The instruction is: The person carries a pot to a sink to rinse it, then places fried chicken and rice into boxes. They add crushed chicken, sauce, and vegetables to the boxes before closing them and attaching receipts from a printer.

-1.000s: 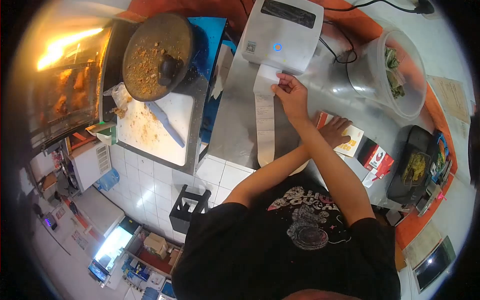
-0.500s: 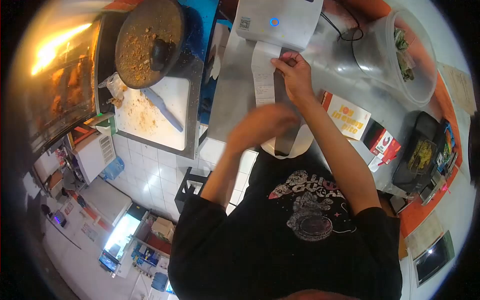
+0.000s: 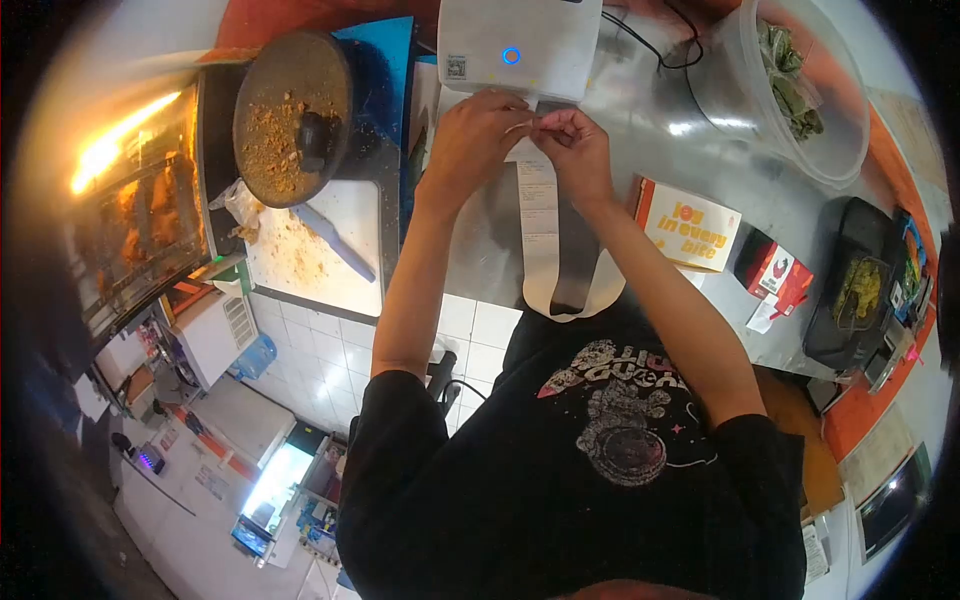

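A white printer with a blue ring light stands at the top of the steel counter. From its front edge runs a long printed receipt strip, which curls in a loop near my shirt. My left hand is closed on the strip's left side, just below the printer. On the other side my right hand pinches the same paper, thumb and fingertips pressed together. The fingertips of both hands nearly meet, and part of the strip is hidden behind them.
Right of my forearm lie a white-and-orange box and a small red box. A clear tub holding green leaves is at upper right. Leftward are a knife, a cutting board, a crumb-strewn round block and a glowing oven.
My left hand has moved up from the lower strip to the paper beside the printer. My right hand stays near the printer, now close against the left.
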A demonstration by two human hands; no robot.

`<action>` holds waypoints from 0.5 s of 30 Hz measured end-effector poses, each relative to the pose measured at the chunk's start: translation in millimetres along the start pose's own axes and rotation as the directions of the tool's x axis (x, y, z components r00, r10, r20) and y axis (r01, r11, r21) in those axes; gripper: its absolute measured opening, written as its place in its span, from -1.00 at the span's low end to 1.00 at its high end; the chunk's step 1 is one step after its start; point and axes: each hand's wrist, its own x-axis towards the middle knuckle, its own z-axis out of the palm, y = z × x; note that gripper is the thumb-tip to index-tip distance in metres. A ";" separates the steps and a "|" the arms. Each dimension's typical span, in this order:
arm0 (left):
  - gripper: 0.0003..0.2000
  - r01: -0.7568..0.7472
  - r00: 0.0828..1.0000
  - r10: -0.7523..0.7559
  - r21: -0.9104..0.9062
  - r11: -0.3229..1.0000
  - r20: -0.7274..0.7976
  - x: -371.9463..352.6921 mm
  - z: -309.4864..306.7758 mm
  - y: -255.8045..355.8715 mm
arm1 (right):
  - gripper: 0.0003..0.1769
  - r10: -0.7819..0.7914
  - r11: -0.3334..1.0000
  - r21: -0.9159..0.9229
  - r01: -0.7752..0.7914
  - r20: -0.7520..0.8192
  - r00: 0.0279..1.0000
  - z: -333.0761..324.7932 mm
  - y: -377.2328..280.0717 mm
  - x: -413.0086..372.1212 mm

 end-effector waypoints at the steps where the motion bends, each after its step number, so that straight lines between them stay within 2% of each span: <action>1: -0.83 -0.006 1.000 0.006 0.023 1.000 0.005 1.0 -0.7 -1.3 | -0.85 -0.005 0.999 -0.037 0.005 0.008 1.000 1.4 -0.9 0.1; 5: -0.84 0.050 0.998 -0.050 -0.012 0.999 0.038 0.2 2.7 -3.2 | -0.86 -0.004 0.999 -0.045 0.004 0.010 1.000 -2.3 3.0 4.4; 10: -0.86 0.076 0.996 -0.082 -0.125 0.989 -0.042 -2.0 8.1 -3.1 | -0.88 -0.015 0.997 -0.077 0.023 0.103 0.995 -10.5 1.5 8.0; 14: -0.89 0.105 0.984 -0.120 -0.114 0.988 -0.134 -4.1 18.3 -4.6 | -0.90 -0.011 0.999 -0.035 0.016 0.127 0.992 -9.8 4.2 4.5; 15: -0.90 0.089 0.981 -0.102 -0.085 0.992 -0.163 -4.0 19.9 -4.0 | -0.90 -0.006 0.996 -0.090 0.016 0.116 0.993 -9.5 5.6 3.4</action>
